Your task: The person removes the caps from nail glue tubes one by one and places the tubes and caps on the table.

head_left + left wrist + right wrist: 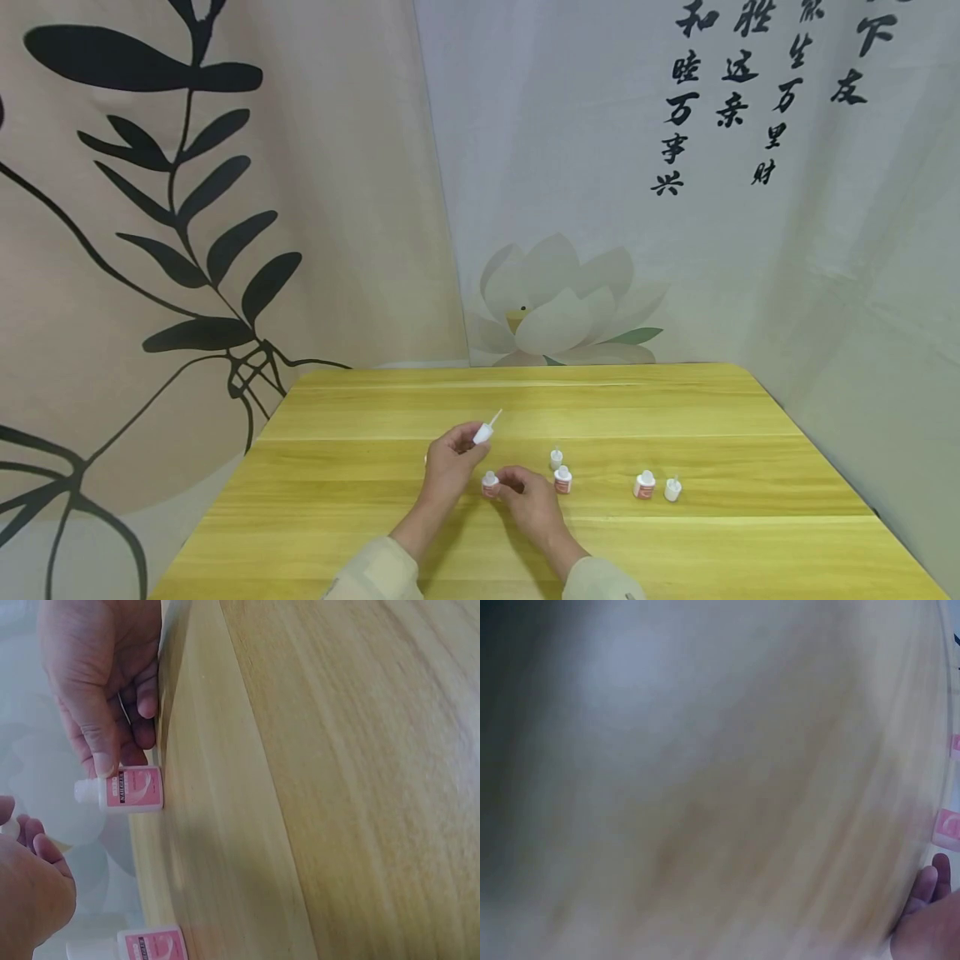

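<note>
In the head view my left hand (450, 462) pinches a white cap (482, 434) with a thin applicator pointing up and to the right. My right hand (534, 504) pinches a small nail glue bottle (490, 485) at its side; the bottle stands upright on the table. Its pink label (135, 787) shows in the left wrist view, with the thumb (101, 754) of the right hand against it. At that view's left edge, the left hand (34, 896) holds the cap, only partly visible. The right wrist view is mostly blurred.
On the wooden table (360, 408), right of the hands, stand a second bottle (562, 479) with a white cap (556, 459) behind it, and a third bottle (644, 485) beside another cap (672, 489). Another pink-labelled bottle (155, 945) is cut off in the left wrist view.
</note>
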`<state>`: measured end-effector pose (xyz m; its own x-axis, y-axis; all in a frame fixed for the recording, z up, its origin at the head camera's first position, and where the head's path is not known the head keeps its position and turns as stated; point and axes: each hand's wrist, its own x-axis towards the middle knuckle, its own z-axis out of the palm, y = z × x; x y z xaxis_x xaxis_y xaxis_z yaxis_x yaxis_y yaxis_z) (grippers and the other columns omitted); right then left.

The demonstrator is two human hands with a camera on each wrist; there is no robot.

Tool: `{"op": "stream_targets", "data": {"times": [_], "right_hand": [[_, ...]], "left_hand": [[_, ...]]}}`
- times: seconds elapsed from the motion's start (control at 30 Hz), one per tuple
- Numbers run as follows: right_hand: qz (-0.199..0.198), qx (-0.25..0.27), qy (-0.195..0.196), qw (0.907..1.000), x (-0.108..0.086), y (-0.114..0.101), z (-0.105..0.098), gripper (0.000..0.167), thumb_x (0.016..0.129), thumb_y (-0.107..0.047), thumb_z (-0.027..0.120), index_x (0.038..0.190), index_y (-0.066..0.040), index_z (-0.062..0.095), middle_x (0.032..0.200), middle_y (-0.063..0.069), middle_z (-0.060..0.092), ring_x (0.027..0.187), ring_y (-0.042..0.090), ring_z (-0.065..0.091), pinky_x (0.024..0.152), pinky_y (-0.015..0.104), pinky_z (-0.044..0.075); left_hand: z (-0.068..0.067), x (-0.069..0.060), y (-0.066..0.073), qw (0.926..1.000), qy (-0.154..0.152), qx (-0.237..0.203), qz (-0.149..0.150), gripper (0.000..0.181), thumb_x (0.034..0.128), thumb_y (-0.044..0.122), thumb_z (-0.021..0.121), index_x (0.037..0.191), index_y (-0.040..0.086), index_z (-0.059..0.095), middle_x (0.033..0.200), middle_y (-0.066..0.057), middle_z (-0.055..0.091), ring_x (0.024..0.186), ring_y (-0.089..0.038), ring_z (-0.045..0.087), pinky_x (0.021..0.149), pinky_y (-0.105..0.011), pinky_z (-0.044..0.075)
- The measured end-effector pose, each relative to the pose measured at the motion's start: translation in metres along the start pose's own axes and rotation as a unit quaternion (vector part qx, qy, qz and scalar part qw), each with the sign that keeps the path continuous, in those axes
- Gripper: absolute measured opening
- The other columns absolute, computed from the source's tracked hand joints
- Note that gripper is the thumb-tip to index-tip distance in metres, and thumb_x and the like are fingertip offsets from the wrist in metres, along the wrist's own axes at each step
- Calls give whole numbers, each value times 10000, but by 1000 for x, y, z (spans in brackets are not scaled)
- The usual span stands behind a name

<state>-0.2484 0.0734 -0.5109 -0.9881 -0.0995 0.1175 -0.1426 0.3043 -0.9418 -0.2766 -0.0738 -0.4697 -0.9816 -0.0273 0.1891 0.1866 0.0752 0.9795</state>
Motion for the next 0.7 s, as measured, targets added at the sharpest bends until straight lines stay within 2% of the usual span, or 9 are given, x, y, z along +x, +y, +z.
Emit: {"op": "stream_targets", "data": {"times": [0.27,0.47,0.7], "right_hand": [[21,25,-22,10000,0,0,0,96,925,-120,689,993,-58,718,921,11,695,888,167,622,756,273,530],[8,58,-29,10000,0,0,0,93,925,-121,689,987,-57,717,915,17,701,882,167,629,751,264,532],[12,73,-30,10000,-1,0,0,92,923,-114,688,988,-55,715,919,21,700,882,170,629,747,254,531]], "left_hand": [[1,1,0,9999,53,36,-99,268,863,32,728,1120,-7,664,996,-96,683,893,-178,597,806,-265,511],[1,1,0,9999,90,71,-37,270,859,35,729,1113,-16,653,994,-105,681,895,-182,601,804,-270,514],[2,2,1,9999,99,-100,-56,278,858,28,727,1115,-29,639,1030,-122,688,940,-195,620,844,-258,523]]}}
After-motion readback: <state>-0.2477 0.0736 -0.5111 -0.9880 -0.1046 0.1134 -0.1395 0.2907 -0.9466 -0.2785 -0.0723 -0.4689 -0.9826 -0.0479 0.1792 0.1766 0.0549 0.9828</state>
